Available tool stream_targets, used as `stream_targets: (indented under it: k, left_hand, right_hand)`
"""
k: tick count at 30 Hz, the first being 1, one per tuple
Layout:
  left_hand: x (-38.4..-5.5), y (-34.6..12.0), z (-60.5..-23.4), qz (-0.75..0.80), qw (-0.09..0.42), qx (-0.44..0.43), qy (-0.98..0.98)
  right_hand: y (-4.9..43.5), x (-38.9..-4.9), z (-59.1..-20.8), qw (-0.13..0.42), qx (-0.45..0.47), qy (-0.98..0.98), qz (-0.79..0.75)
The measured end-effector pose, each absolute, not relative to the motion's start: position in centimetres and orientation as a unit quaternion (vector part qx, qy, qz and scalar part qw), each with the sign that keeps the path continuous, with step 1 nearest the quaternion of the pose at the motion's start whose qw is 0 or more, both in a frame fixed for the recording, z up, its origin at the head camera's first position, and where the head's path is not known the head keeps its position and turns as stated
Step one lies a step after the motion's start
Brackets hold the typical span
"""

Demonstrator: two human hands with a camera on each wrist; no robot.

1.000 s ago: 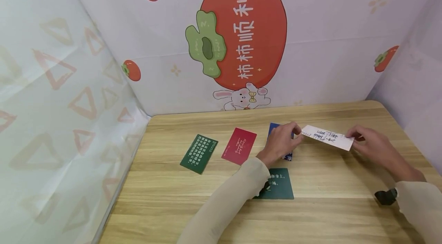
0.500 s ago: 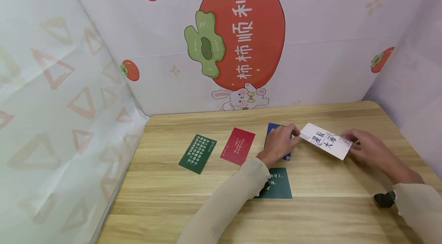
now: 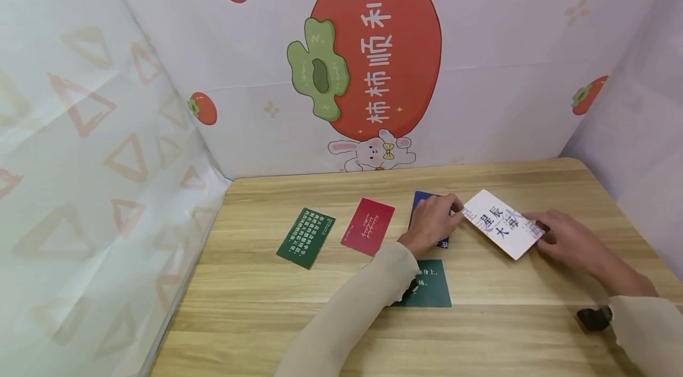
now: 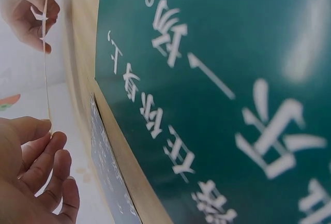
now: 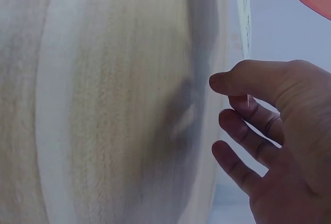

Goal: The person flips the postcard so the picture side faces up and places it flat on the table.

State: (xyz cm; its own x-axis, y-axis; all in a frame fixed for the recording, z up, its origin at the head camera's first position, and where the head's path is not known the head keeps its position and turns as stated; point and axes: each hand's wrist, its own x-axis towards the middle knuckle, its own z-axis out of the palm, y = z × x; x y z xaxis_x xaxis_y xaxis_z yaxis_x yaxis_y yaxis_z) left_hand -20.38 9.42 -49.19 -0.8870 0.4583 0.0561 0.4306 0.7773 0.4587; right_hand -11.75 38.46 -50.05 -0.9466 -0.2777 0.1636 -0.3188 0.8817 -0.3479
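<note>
A white card (image 3: 501,224) with dark and pale purple Chinese lettering is held up between both hands, printed face upward. My left hand (image 3: 434,220) pinches its left corner between thumb and fingertips. At the opposite corner my right hand (image 3: 568,243) grips it with thumb and fingers. In the left wrist view the card shows edge-on as a thin line, raised off the table, between the left hand (image 4: 36,175) and the right. A blue card (image 3: 419,200) lies partly hidden under my left hand. My left cuff covers part of a dark green card (image 3: 436,288).
On the wooden table (image 3: 256,329), a red card (image 3: 368,226) and another green card (image 3: 306,237) lie further left. A white cloth wall with persimmon prints (image 3: 480,116) stands behind the table, and a triangle-patterned sheet (image 3: 107,187) hangs along the left.
The white card has tilted, so that more of its printed face shows and its near corner sits lower. My right hand has shifted slightly down; the left has barely moved.
</note>
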Motion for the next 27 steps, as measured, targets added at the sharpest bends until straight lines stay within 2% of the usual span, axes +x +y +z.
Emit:
stream_targets:
  k: [15, 27]
  left_hand:
    - [-20.5, 9.9, -49.5, 0.194, 0.018, 0.259, 0.946]
    - [-20.3, 10.9, -49.8, 0.145, 0.039, 0.262, 0.953]
  right_hand:
    - [38.1, -10.6, -50.9, 0.098, 0.192, -0.958, 0.189]
    - [38.1, -9.8, -50.7, 0.072, 0.153, -0.974, 0.149]
